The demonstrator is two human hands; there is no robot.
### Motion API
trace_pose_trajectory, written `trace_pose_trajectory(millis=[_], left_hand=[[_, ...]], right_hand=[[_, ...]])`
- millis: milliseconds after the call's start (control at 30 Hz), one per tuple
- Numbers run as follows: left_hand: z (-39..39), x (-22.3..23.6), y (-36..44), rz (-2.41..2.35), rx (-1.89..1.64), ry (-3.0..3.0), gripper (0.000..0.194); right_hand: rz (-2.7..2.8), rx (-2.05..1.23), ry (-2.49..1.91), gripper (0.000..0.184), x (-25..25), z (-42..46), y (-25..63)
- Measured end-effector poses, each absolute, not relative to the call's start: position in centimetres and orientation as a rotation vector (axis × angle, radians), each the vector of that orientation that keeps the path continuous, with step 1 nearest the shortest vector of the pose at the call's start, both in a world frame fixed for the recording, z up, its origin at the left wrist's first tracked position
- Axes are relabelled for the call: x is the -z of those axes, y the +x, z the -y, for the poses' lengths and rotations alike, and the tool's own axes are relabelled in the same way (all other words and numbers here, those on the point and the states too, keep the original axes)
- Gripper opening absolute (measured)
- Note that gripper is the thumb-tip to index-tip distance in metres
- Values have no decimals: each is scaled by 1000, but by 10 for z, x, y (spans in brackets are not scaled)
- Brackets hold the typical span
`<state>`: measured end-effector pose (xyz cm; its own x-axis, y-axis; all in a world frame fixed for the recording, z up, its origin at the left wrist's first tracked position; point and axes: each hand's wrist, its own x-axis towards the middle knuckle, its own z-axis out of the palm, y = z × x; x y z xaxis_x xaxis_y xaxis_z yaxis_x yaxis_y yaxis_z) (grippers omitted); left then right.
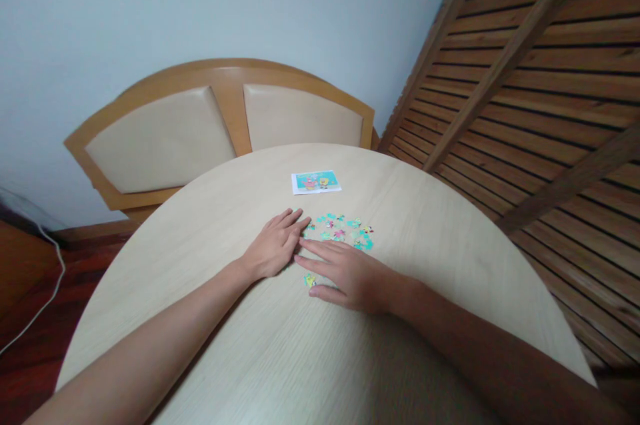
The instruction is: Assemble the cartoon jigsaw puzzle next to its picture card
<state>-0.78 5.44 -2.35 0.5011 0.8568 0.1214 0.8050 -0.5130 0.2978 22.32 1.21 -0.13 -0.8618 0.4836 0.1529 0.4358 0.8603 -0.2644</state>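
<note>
My left hand lies flat on the round table, its fingers stretched out to the left edge of some scattered jigsaw puzzle pieces. The pieces are small, mostly turquoise, with some pink and yellow. My right hand is low over the near side of the pieces, fingers extended towards the left hand and thumb apart. A yellow and turquoise puzzle piece cluster shows between the right thumb and fingers; whether the hand touches it I cannot tell. Beyond the pieces lies a picture card with a pink and a yellow cartoon figure.
The light wooden table has a curved far edge. Behind it stands a wooden headboard with cream padded panels, against a pale wall. A slatted wooden panel leans in at the right. A white cable runs down at the left.
</note>
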Motion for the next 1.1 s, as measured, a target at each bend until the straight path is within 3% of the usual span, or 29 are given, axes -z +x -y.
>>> trace_pose_trajectory(millis=[200, 1100], left_hand=[[-55, 19, -7, -1426, -365, 2530, 62], [-51, 21, -6, -1299, -611, 2619, 54]], right_hand=[[2909, -396, -583, 63, 3, -2, 218], [2809, -370, -1073, 85, 5, -18, 231]])
